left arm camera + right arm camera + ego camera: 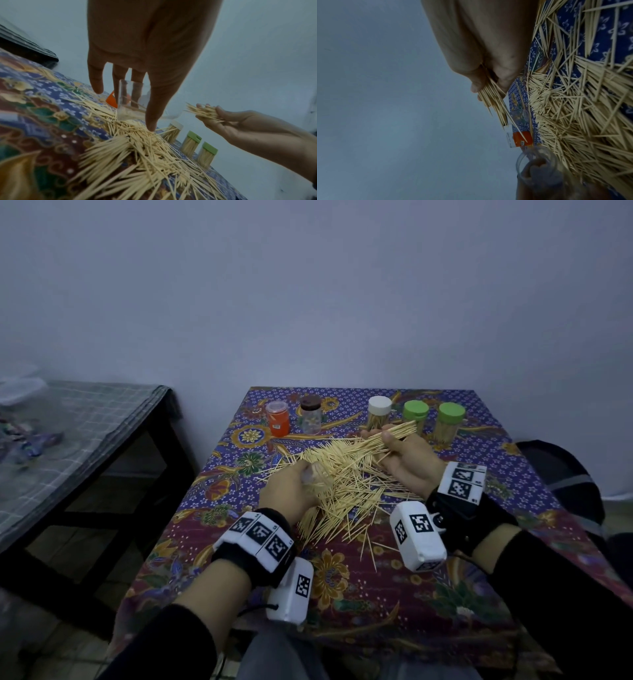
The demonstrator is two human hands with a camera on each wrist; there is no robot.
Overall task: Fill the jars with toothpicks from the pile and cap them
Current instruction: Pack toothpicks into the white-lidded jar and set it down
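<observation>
From the head view the left hand (289, 491) mostly hides a clear jar (130, 100), grasped over the toothpick pile (346, 484) at tabletop (342, 594) centre; the left wrist view shows it. Right hand (407, 460) clenches a toothpick bundle (394, 434) at 1 o'clock. Capped jars (416, 416) stand at 12.

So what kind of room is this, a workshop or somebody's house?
Probably a home: a small table under a floral batik tablecloth, a second table with a checked cloth, against a plain wall.
</observation>
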